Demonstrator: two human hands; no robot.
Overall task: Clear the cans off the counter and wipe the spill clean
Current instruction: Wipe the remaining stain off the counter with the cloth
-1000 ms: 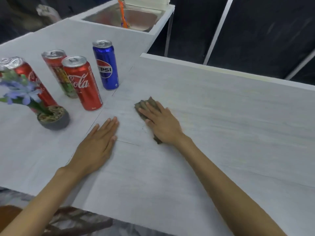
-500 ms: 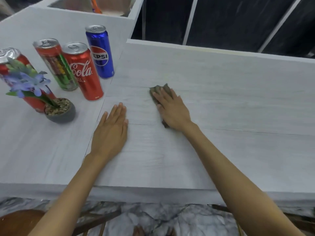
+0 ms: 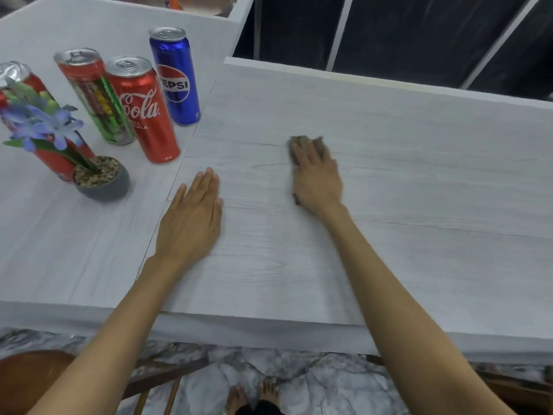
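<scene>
My right hand [image 3: 317,178] lies flat on a brown-grey cloth [image 3: 302,142], pressing it onto the pale counter [image 3: 419,175]; only the cloth's far edge shows beyond my fingers. Flat on the counter to its left rests my left hand [image 3: 193,220], holding nothing. At the far left stand several upright cans: a blue Pepsi can [image 3: 175,76], a red Coca-Cola can [image 3: 143,109], a red-and-green can [image 3: 95,97] and another red can [image 3: 24,115] partly hidden by a plant. No spill is visible.
A small grey pot with a blue flower [image 3: 101,178] stands in front of the cans. A sink [image 3: 209,4] lies at the far end. The counter's near edge [image 3: 269,330] runs below my forearms, with a marbled floor and wooden chairs [image 3: 27,378] beneath.
My right hand has slid the cloth to the right and slightly away from me across the counter. My left hand stays flat in place. The camera has tilted downward.
</scene>
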